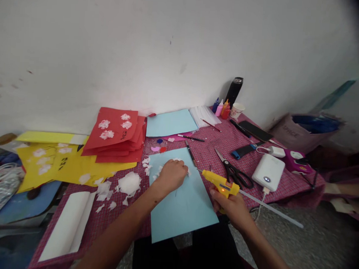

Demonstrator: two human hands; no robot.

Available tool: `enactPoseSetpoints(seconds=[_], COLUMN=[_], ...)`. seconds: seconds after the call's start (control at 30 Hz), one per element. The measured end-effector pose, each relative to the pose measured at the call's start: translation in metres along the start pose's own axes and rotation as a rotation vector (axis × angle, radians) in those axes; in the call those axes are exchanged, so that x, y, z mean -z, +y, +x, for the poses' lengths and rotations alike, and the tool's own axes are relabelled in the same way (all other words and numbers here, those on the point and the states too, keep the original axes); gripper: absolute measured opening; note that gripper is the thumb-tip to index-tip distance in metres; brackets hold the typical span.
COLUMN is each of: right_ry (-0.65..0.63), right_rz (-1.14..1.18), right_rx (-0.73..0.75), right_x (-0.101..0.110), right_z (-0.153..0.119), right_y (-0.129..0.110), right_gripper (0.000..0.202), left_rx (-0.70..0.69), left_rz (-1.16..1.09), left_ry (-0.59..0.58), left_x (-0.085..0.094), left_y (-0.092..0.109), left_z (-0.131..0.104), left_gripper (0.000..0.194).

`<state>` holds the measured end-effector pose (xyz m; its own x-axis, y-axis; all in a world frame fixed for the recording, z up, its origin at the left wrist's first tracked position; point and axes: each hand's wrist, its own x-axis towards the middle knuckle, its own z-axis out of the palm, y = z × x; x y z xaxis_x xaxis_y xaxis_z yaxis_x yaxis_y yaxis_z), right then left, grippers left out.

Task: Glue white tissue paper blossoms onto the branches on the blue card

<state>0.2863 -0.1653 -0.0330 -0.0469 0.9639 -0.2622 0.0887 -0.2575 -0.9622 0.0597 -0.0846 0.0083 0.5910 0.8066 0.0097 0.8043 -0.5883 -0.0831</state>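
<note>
A light blue sheet of paper (181, 211) lies in front of me, overhanging the table's near edge. My left hand (173, 175) is closed, knuckles up, against the sheet's upper part; whatever its fingertips hold is hidden. Bits of crumpled white paper (157, 174) show beside it on the sheet. Wrapped round the handle of a yellow hot glue gun (220, 182) is my right hand (228, 204). The gun's nozzle points left, toward my left hand, above the sheet's right edge. A long clear glue stick (273, 209) sticks out of its back.
Torn white paper (129, 183) and a folded white sheet (68, 221) lie left. Red sheets with paper blossoms (113, 135) are stacked behind. Black scissors (234, 171), a power bank (268, 172) and a phone (254, 131) lie right. Paint bottles (219, 108) and a flask (234, 91) stand at back.
</note>
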Motion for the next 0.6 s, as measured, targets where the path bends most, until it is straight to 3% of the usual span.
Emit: enactPoseSetpoints(seconds=[0.6], right_ry=[-0.030], right_rz=[-0.026], right_rx=[-0.003], right_x=[0.0008], right_z=[0.0008], right_y=[0.0011], right_gripper=[0.028], left_rx=[0.105], left_rz=[-0.072], left_ry=[0.044], left_x=[-0.0010], left_y=[0.0029], left_z=[-0.0028], left_gripper=[0.024])
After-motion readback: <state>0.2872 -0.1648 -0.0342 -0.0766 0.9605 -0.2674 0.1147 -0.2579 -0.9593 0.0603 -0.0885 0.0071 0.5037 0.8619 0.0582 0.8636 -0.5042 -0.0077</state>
